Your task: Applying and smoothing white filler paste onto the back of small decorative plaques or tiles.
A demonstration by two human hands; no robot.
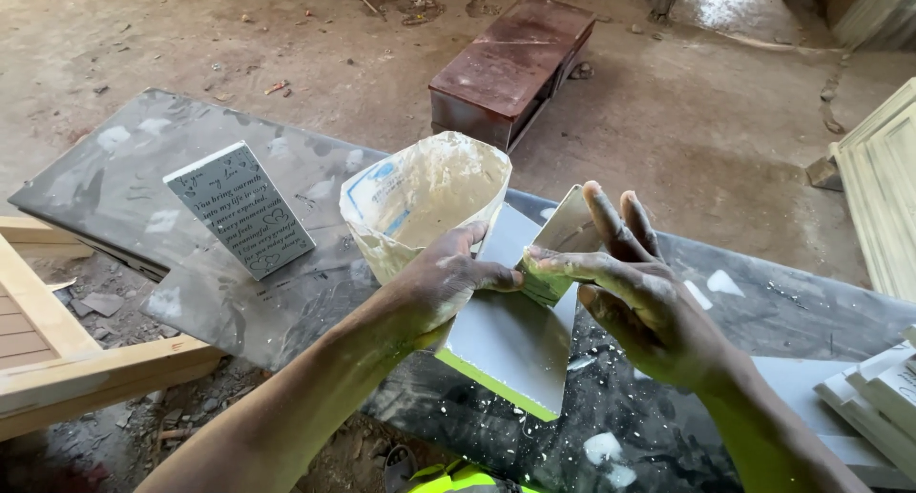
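Note:
My left hand [441, 285] grips a flat grey rectangular board [506, 345] with a bright green edge, thumb on its upper face, holding it tilted above the table. My right hand [634, 297] pinches a small pale scraper or card [563, 240] against the board's upper right part, two fingers stretched upward. Both hands are smeared with white paste. Just behind my left hand stands a crumpled, cut-open plastic container [425, 197] caked with white paste.
A dark, paste-spattered work table [239, 283] holds a grey plaque with white lettering [239, 209] at the left. White moulded pieces [873, 393] lie at the right edge. A wooden frame [57, 350] sits lower left, a rusty metal box [510, 68] on the dirt floor behind.

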